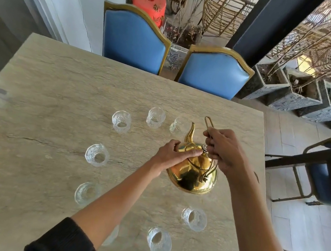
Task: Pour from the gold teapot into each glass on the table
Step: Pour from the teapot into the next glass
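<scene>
**Teapot held over a ring of glasses**

The gold teapot (193,171) hangs tilted above the bench (62,73), spout toward the far glass (179,125) just beyond it. The right hand (223,152) is closed on the wire handle (209,123); the left hand (174,155) presses the lid, fingers curled. Around the teapot stand more glasses: two far-left (155,117) (121,121), two left (96,154) (86,193), two nearer (194,218) (159,242). Right of the teapot the bench edge lies close; bare bench stretches far-left. Blue chairs (135,39) sit beyond.
</scene>
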Action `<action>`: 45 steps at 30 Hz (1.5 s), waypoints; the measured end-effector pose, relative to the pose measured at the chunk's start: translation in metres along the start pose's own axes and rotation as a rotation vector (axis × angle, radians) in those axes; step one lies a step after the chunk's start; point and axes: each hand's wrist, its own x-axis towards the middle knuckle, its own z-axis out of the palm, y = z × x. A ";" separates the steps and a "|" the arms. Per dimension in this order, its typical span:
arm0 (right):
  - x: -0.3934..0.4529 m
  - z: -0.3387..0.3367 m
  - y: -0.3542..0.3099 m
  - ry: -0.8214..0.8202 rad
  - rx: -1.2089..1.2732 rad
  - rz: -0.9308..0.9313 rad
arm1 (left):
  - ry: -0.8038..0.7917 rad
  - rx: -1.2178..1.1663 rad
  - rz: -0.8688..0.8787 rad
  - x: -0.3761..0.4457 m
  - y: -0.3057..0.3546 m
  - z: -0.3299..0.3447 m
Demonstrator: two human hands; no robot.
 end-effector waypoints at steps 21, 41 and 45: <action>0.039 0.005 0.001 0.003 -0.071 0.060 | -0.037 -0.040 -0.098 0.014 -0.003 0.002; 0.033 -0.003 -0.007 -0.009 -0.071 0.023 | -0.016 -0.063 -0.056 0.008 0.008 0.008; 0.029 -0.004 -0.012 -0.006 -0.078 0.007 | -0.009 -0.067 -0.045 0.006 0.012 0.008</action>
